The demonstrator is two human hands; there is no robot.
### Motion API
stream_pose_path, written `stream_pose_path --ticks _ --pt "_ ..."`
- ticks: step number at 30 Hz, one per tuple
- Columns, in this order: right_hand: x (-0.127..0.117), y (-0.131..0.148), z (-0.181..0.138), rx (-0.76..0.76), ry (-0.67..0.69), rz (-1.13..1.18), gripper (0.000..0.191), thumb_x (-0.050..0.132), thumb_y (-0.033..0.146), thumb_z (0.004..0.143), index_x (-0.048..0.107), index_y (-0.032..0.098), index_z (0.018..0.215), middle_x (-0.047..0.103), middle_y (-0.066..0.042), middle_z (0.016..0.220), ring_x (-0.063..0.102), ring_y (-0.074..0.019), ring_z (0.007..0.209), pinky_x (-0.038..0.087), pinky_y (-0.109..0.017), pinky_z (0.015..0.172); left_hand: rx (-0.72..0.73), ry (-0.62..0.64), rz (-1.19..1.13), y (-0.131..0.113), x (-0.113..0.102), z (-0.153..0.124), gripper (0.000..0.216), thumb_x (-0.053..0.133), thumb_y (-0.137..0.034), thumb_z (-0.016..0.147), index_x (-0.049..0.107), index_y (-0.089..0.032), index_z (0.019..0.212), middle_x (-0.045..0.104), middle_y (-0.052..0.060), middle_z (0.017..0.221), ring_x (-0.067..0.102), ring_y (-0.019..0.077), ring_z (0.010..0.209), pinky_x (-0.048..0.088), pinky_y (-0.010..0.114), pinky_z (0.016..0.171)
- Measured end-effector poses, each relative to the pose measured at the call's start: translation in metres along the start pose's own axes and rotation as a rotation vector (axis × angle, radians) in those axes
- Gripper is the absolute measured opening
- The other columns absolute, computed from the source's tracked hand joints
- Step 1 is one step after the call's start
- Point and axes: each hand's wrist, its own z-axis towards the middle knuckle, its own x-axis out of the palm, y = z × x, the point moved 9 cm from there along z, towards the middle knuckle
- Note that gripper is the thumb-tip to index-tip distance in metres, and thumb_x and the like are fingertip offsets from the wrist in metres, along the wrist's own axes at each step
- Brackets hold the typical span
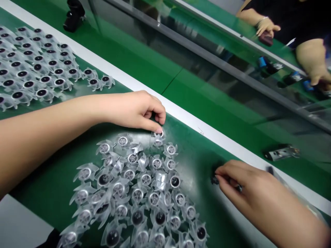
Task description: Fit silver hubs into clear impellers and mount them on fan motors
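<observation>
— A clear plastic fan impeller with a dark round hub [158, 138] is being pinched at the top edge of a loose heap of matching impellers [137, 193] by the bare left hand [133, 112]. Is that grip secure?

— It is closed, but the impeller is held by the fingertips alone. Its thin blades could be snagged on neighbouring blades, and the heap could be dragged along if it is lifted at an angle.

— And the bare right hand [248, 194]?

— It is pinched around a small dark part [214, 180], largely hidden by the fingers. With so little to hold, the part could be dropped and lost against the green conveyor belt [191, 165].

— Any other hazard?

— A raised white edge strip [207, 134] runs just beyond both hands. If it is struck by a careless sweep, a loose impeller could be knocked over the edge.
</observation>
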Motion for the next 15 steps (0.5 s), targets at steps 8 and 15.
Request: stream_pose_path --ticks 8,15 --pt "-0.001 0.025 0.004 -0.061 -0.082 -0.184 0.027 0.045 0.021 0.093 0.059 0.023 0.07 0.06 -0.002 0.068 0.063 -0.0185 0.053 0.045 -0.033 0.05 0.175 -0.278 -0.034 -0.007 -0.01 0.001 0.015 0.062 -0.025 0.092 0.076 -0.022 0.096 0.074 0.002 0.095 0.064 0.0118 0.079 0.048 0.022 0.073" --pt "0.004 0.034 0.004 -0.01 -0.115 -0.367 0.022 0.046 0.01 0.084 0.046 0.025 0.068 0.051 -0.001 0.063 0.054 -0.0201 0.046 0.036 -0.035 0.047 0.148 -0.138 -0.048 -0.001 -0.004 0.002 0.033 0.078 -0.039 0.082 0.076 -0.024 0.111 0.073 0.004 0.106 0.056 0.0096 0.067 0.045 0.021 0.065"
